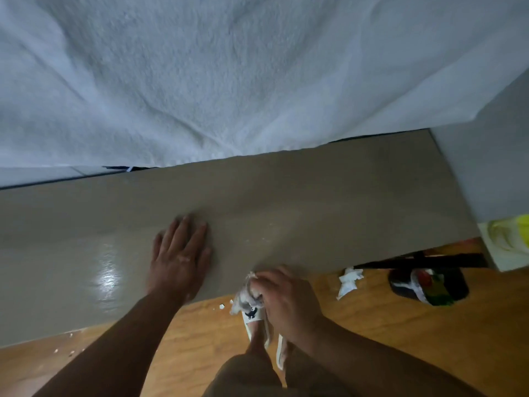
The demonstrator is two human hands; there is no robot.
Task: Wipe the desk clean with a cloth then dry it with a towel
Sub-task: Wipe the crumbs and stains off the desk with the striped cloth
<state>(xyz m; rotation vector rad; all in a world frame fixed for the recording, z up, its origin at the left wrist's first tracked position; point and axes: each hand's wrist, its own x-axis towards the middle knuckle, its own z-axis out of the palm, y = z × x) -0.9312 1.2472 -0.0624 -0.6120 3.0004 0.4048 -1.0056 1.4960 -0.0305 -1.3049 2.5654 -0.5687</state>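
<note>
Wadded inside the curled right hand (286, 296), the ragged cloth (243, 296) is being gripped at the near edge of the desk (315, 202), judged light, limp and crumbly, best taken as a bunch, while the left hand (180, 253) is being rested flat on it.

I am pressing my left hand (179, 253) flat on the desk (315, 210), fingers straight and slightly spread. My right hand (286, 296) is gripping a crumpled whitish cloth (246, 293) at the desk's near edge, and the cloth is bunching out past my curled fingers. Beyond my left fingertips a white towel (229, 81) is covering the desk's far part. On the little-finger side of my left hand a patch of light is gleaming. Beneath my right fingers my white slipper (252, 319) is standing on the wooden floor (400, 325), and a crumpled white wad (347, 282) is lying outward of that hand.
</note>
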